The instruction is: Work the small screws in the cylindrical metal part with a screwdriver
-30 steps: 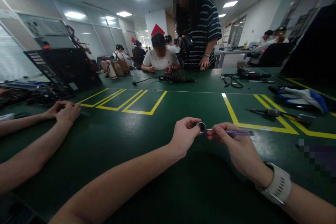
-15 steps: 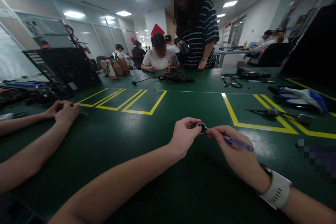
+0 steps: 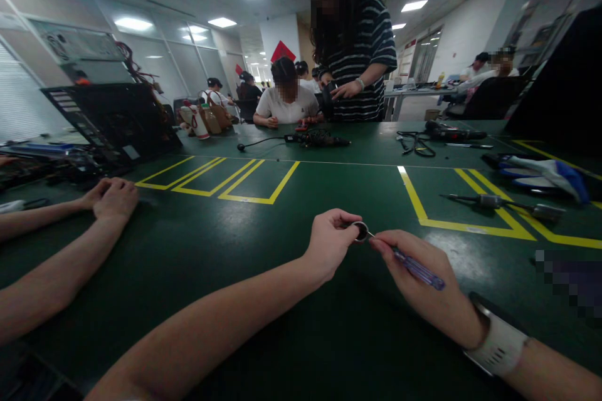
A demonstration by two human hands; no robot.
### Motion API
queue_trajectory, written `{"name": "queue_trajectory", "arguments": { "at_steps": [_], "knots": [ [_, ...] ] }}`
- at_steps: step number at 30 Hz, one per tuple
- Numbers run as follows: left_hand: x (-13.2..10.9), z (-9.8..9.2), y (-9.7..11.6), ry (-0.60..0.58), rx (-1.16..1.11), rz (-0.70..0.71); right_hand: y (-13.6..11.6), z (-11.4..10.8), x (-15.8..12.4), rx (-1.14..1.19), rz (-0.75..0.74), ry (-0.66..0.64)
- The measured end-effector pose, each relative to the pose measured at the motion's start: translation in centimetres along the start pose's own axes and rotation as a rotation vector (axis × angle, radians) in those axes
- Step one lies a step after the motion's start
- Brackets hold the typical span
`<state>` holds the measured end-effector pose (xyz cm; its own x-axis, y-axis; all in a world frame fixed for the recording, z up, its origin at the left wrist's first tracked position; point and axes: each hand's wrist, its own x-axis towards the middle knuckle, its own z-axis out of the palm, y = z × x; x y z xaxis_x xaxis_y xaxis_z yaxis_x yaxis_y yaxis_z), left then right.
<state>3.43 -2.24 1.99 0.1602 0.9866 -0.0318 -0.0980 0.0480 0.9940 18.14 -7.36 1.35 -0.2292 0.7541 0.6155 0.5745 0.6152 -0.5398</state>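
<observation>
The grip of the left hand [image 3: 329, 243] is drawn narrow, with a small round silver metal part [image 3: 360, 231] pinched between thumb and forefinger over the dark green surface [image 3: 263, 250]. The grip of the right hand [image 3: 423, 285] is closed around a slim screwdriver with a clear purple handle [image 3: 417, 269], whose tip is set against the round part. A white watch strap [image 3: 501, 341] is worn on the right wrist. At the left, a co-worker's clasped hands [image 3: 113, 195] are rested on the surface near an open black computer case [image 3: 113, 122], whose inside is too dark to be made out. A brown handbag [image 3: 219, 114] is stood farther back, and its contents are hidden.
</observation>
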Motion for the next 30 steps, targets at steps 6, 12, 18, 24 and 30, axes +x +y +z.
{"name": "queue_trajectory", "arguments": {
  "at_steps": [6, 12, 18, 24, 30],
  "knots": [
    [-0.1, 0.0, -0.1, -0.022, -0.003, 0.003, -0.1, 0.2, -0.3, -0.025, -0.02, -0.015],
    [1.9, -1.6, -1.9, -0.148, 0.158, 0.057, 1.3, 0.4, 0.5, 0.17, 0.301, 0.084],
    [5.1, -4.4, -3.0, -0.017, 0.559, 0.272, 3.0, 0.5, 1.1, 0.649, 0.747, 0.174],
    [5.0, -4.9, -1.6, -0.021, 0.895, 0.379, 2.0, 0.5, 1.2, 0.688, 0.699, 0.11],
    [6.1, -5.4, -1.9, -0.164, 0.867, 0.399, 1.3, 0.0, 1.2, 0.716, 0.535, 0.056]
  ]
}}
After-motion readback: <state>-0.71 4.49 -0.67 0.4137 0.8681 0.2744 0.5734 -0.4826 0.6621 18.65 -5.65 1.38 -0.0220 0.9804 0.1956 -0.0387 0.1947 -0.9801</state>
